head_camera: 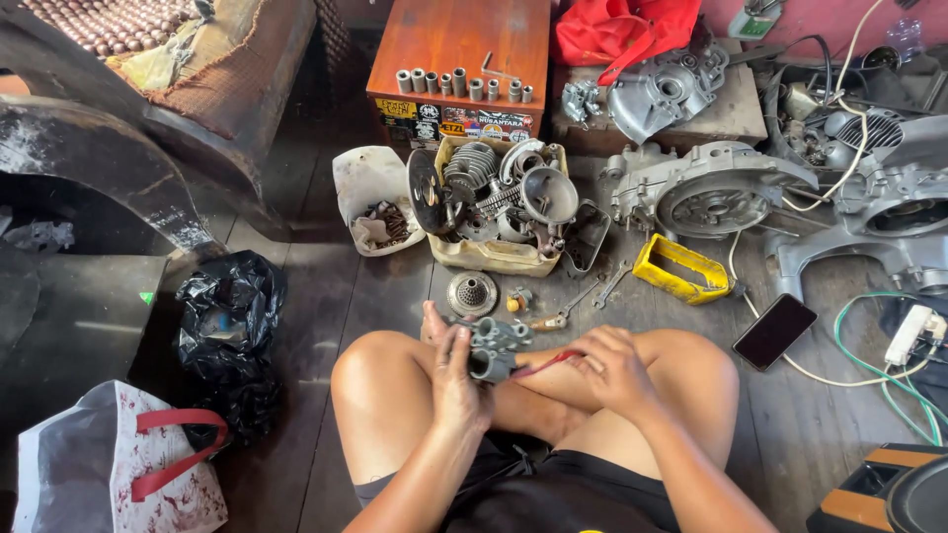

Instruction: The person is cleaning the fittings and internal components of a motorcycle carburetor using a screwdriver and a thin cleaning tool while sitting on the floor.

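Right now, seen from beside the person sitting cross-legged on the wooden floor:

Left hand: the left hand (456, 380) is clenching around a small grey metal engine part (496, 347), a carburettor by its look, holding it over the knees.

Right hand: the right hand (614, 367) is pinching the end of a red-handled tool (546, 362), its tip reaching toward the part; the fingers are curling closed on the handle.

Where the part is: it is sitting in the left palm, between the two knees, just short of the loose pieces on the floor.

Progress, as I judge it: the engine is already lying stripped, so dismantling looks well advanced, while this part is being worked on whole.

Around: a tan tub (491, 254) is brimming with a finned cylinder and discs, a white scoop (370, 178) is holding small bits, wrenches (583, 296) are lying near a yellow tray (679, 268), and crankcase halves (711, 188) are resting beyond, with sockets lined up on a wooden box (459, 44).
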